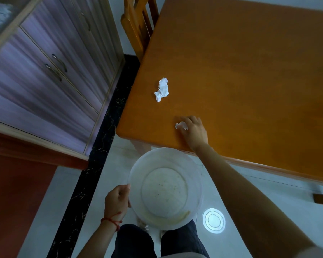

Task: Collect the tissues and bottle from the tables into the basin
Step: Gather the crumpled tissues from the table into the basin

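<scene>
Right of centre in the frame, the right hand [194, 132] lies on the orange wooden bench [250, 81] with its fingers curled round a small crumpled tissue [181, 126], pinching it against the bench top near the lower edge. Only a white tuft shows past the fingers. A second crumpled tissue [162, 89] lies loose above it, nearer the left edge of the bench and apart from the hand.

Both tissues look weightless and soft, wadded into irregular lumps with sharp creases. They should squash under any grip and cannot slip or break, so a light pinch anywhere on the wad ought to do; the main risk is probably a torn shred left behind or a wad drifting as it is dropped.

At lower centre, the left hand [117, 199] grips the left rim of the basin [194, 183], thumb over the edge and fingers underneath. The basin is a round, translucent white plastic bowl with a flat bottom, thin-walled and likely light but slightly flexible, so a one-sided rim hold may let it tip. Its floor shows specks and a yellowish smear. It is held off the floor below the bench corner, close enough for a short drop.

The bench top is smooth and glossy. No bottle is visible in this view.
</scene>
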